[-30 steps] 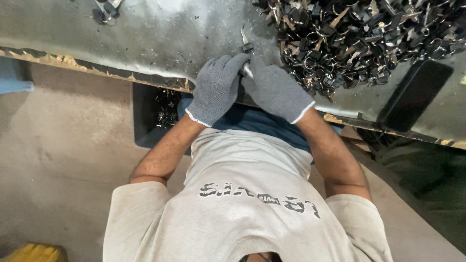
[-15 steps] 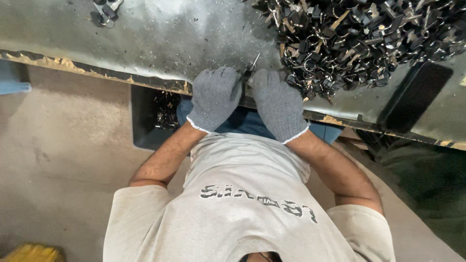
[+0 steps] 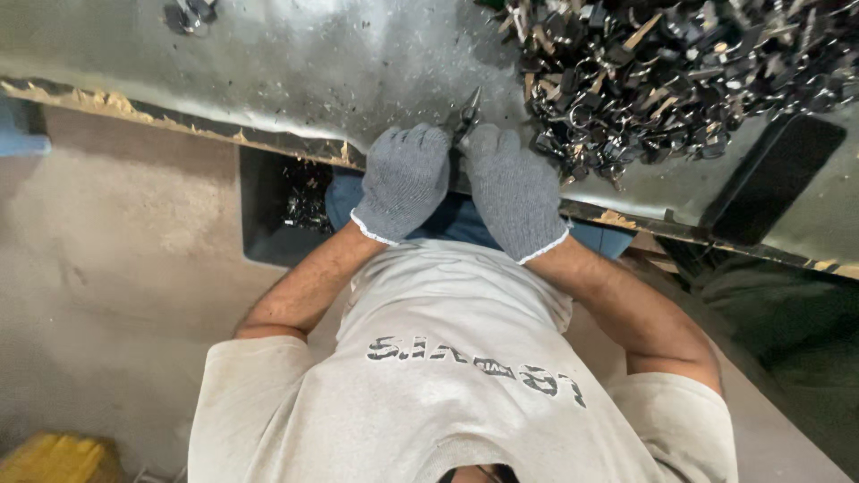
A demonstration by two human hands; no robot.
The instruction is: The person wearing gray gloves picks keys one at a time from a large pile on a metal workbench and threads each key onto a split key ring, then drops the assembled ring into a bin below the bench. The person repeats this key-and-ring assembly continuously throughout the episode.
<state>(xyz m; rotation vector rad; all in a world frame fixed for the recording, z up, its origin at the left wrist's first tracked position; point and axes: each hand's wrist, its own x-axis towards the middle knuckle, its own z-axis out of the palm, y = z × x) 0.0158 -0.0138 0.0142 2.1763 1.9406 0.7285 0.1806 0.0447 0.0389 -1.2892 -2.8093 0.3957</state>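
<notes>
Working a small metal piece (image 3: 466, 116) at the near edge of the bench (image 3: 295, 63), the person has both gloved hands pressed close together, knuckles up. The left hand (image 3: 404, 182) and the right hand (image 3: 514, 190) meet over the piece, whose pointed tip pokes out between the fingertips; it looks like a plier or clip, but its lower part is hidden. Each grip is curled closed around it, the left from one side, the right from the other, though how tightly I cannot tell.

This seems a squeeze-or-fit step on one part. The next move would call for steady pressure without slipping.

A heap of dark metal parts (image 3: 662, 72) lies just beside the right hand; a dark bin (image 3: 268, 215) sits below the bench edge.
</notes>
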